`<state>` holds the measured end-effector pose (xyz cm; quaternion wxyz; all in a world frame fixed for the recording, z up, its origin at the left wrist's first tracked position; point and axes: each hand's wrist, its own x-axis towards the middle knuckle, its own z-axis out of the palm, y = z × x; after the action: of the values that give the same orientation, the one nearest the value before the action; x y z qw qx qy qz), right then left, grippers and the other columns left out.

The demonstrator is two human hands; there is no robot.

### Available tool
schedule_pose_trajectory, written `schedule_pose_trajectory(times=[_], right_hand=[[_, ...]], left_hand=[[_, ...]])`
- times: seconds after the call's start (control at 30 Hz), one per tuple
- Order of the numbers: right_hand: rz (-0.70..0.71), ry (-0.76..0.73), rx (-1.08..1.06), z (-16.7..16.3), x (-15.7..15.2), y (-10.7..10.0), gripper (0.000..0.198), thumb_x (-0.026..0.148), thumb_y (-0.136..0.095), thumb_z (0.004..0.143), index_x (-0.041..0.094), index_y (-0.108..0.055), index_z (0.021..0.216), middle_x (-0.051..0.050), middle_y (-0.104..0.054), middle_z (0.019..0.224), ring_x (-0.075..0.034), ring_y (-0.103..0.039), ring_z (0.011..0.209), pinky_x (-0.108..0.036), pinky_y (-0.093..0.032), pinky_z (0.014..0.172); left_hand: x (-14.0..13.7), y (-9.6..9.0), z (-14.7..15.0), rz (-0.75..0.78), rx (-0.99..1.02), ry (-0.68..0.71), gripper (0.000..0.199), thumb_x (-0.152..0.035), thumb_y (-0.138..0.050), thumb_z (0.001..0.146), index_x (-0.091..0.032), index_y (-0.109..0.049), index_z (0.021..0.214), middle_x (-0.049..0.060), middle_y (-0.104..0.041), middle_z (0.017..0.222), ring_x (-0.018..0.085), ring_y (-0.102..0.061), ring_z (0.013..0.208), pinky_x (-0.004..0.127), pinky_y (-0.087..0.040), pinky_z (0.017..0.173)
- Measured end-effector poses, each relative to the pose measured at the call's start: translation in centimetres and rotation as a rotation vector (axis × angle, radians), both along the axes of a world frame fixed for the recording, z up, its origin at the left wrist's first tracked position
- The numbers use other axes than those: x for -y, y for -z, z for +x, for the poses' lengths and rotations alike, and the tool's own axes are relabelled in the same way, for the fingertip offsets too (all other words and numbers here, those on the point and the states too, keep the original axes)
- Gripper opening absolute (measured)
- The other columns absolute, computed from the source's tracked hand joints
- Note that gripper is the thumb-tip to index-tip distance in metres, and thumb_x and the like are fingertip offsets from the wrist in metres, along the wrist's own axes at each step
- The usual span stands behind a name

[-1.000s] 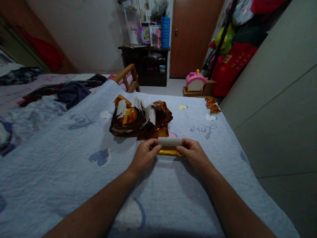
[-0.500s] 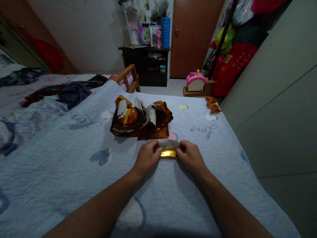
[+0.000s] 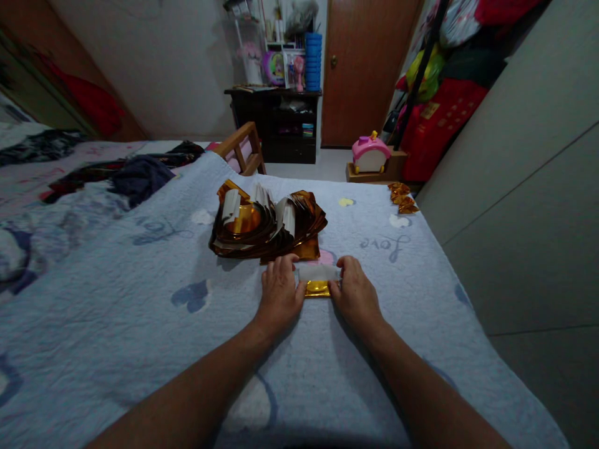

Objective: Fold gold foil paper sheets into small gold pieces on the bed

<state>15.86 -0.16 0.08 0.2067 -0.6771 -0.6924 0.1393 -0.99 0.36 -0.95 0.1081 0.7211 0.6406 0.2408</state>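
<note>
A small sheet of gold foil paper (image 3: 318, 288), white on its other side, lies flat on the bed in front of me, partly folded. Its gold strip faces me and the white back shows along the far side. My left hand (image 3: 282, 290) has its thumb pressed on the left end, fingers curled beyond it. At the right end, my right hand (image 3: 358, 293) grips the same way with thumb and fingers. Just past my hands sits a large stack of curled gold foil papers (image 3: 266, 240), white backs showing among them.
Several crumpled gold foil pieces (image 3: 402, 198) rest at the bed's far right corner. The quilted blue cover (image 3: 187, 362) spreads under everything. Dark clothes (image 3: 140, 178) lie to the left. Beyond the bed stand a pink toy (image 3: 371, 154) and a dark cabinet (image 3: 274, 125); a pale panel (image 3: 524, 237) borders the right.
The paper's raised white far part has come down flatter onto the bed. My fingers have reached further forward and outward, with both thumbs staying near the gold strip.
</note>
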Motion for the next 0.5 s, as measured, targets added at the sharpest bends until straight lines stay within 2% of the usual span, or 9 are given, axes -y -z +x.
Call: schedule_pose_trajectory(times=[0.1, 0.2, 0.4, 0.5], right_hand=[[-0.03, -0.081, 0.09, 0.09, -0.03, -0.19, 0.01, 0.014, -0.054, 0.093, 0.02, -0.06, 0.098, -0.006, -0.063, 0.104, -0.02, -0.059, 0.095, -0.028, -0.038, 0.071], [-0.068, -0.166, 0.134, 0.28, -0.2, -0.17, 0.016, 0.016, -0.05, 0.097, 0.021, -0.064, 0.09, -0.005, -0.064, 0.098, -0.02, -0.058, 0.095, -0.028, -0.038, 0.07], [-0.039, -0.189, 0.166, 0.21, -0.16, -0.12, 0.017, 0.017, -0.05, 0.097, 0.021, -0.066, 0.093, -0.006, -0.066, 0.1, -0.021, -0.059, 0.097, -0.029, -0.039, 0.072], [0.008, -0.187, 0.186, -0.21, 0.16, -0.25, 0.013, 0.023, -0.053, 0.096, 0.02, -0.065, 0.09, -0.007, -0.065, 0.098, -0.022, -0.059, 0.095, -0.031, -0.04, 0.073]], left_hand=[[-0.01, -0.09, -0.11, -0.002, -0.053, 0.071, 0.024, -0.012, -0.062, 0.085, -0.02, -0.061, 0.108, 0.008, -0.062, 0.108, 0.029, -0.052, 0.106, 0.04, -0.039, 0.089], [-0.18, -0.26, -0.26, -0.086, -0.051, 0.208, 0.017, -0.009, -0.055, 0.089, -0.022, -0.066, 0.092, 0.004, -0.066, 0.098, 0.025, -0.056, 0.099, 0.038, -0.038, 0.085], [-0.72, -0.41, -0.67, -0.158, -0.005, 0.271, 0.019, -0.012, -0.051, 0.091, -0.021, -0.067, 0.094, 0.005, -0.067, 0.099, 0.024, -0.06, 0.099, 0.036, -0.039, 0.085], [-0.73, -0.7, -0.96, -0.187, -0.005, 0.307, 0.015, -0.017, -0.052, 0.092, -0.021, -0.066, 0.096, 0.005, -0.066, 0.1, 0.025, -0.059, 0.101, 0.037, -0.039, 0.087]])
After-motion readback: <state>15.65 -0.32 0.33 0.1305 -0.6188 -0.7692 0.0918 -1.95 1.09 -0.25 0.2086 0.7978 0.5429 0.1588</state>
